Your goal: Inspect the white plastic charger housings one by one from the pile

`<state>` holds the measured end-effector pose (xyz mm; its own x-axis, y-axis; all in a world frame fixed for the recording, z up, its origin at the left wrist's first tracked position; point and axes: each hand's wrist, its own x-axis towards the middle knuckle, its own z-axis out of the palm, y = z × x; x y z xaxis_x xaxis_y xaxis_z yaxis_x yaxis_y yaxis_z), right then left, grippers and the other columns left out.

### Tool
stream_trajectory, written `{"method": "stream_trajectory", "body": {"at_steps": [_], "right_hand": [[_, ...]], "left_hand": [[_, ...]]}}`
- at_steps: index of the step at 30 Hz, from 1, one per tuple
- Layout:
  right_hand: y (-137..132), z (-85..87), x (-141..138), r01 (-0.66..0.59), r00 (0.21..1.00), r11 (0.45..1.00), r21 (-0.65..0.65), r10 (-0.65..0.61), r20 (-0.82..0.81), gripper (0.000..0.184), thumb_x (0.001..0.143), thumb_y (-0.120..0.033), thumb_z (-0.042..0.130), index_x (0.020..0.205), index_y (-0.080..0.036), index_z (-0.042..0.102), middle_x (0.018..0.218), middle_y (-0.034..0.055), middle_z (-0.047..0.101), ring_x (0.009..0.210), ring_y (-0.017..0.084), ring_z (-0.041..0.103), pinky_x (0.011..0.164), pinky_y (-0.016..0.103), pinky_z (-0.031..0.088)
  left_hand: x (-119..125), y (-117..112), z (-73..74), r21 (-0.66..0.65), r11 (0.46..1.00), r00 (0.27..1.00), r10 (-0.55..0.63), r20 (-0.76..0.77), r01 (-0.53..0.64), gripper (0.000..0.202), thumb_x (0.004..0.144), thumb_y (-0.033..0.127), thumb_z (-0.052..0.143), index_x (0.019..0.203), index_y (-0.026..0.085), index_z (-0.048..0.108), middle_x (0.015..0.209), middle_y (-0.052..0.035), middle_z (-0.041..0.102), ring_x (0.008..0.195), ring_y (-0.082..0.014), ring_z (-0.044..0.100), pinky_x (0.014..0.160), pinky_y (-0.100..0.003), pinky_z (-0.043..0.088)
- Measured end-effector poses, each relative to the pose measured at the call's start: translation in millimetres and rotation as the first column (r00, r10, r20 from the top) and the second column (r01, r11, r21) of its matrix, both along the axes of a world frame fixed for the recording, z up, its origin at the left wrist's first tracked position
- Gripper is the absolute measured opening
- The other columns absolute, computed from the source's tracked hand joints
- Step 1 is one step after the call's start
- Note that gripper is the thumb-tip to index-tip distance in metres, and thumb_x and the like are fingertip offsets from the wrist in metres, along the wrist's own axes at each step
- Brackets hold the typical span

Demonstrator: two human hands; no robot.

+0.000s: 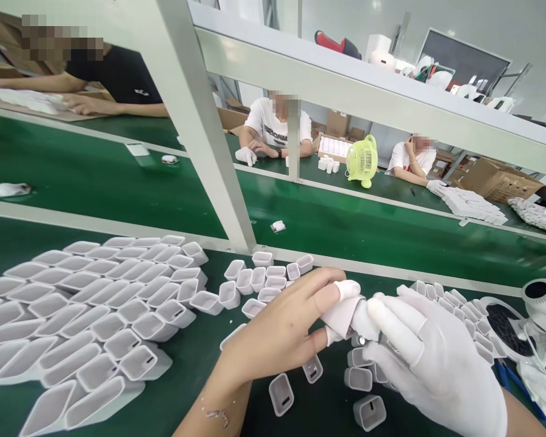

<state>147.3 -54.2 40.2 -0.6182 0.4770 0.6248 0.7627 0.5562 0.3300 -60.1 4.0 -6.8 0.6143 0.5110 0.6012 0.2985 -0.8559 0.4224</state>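
My left hand [291, 318], bare but for white covers on its fingertips, pinches a white plastic case [339, 317] between thumb and fingers. In a white glove, my right hand [430, 349] closes on a small rounded white part [365, 320] at the right end of that case. The two pieces touch, and fingers hide much of both. Below them a small shiny round spot shows. Open white cups [358, 379] stand under my hands, and one single cup [281, 394] with a dark slot inside lies nearer me.
Rows of open white cases [95, 291] cover the left of the green bench, with more cups [468, 315] at right. Blue-handled pliers [505, 375] and a white fan [539, 303] stand far right. A metal post [200, 121] rises ahead. Across the green belt [327, 212], several co-workers sit.
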Motion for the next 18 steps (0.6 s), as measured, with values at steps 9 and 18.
{"method": "stream_trajectory", "body": {"at_steps": [9,18], "right_hand": [[2.7,3.7,0.1,-0.114,0.985,0.969,-0.218,0.083,-0.150,0.010,0.095,-0.022,0.046,0.098,-0.022,0.055,0.084,0.0023,0.071,0.069,0.017,0.065,0.081,0.031,0.053],[-10.2,0.6,-8.7,0.044,0.982,0.998,-0.043,-0.051,-0.181,0.014,0.100,-0.027,0.041,0.097,-0.021,0.054,0.077,-0.0010,0.070,0.066,0.017,0.065,0.081,0.031,0.048]], "left_hand": [[3.4,1.9,-1.9,-0.076,0.997,0.999,-0.032,0.020,0.033,0.036,0.084,0.003,0.049,0.116,0.021,0.046,0.115,-0.0097,0.055,0.103,-0.0197,0.057,0.082,-0.030,0.053],[8.3,1.3,-2.4,-0.039,0.998,0.998,-0.046,0.052,0.048,0.035,0.086,0.004,0.052,0.116,0.021,0.048,0.115,-0.0095,0.055,0.103,-0.0190,0.058,0.083,-0.029,0.052]]}}
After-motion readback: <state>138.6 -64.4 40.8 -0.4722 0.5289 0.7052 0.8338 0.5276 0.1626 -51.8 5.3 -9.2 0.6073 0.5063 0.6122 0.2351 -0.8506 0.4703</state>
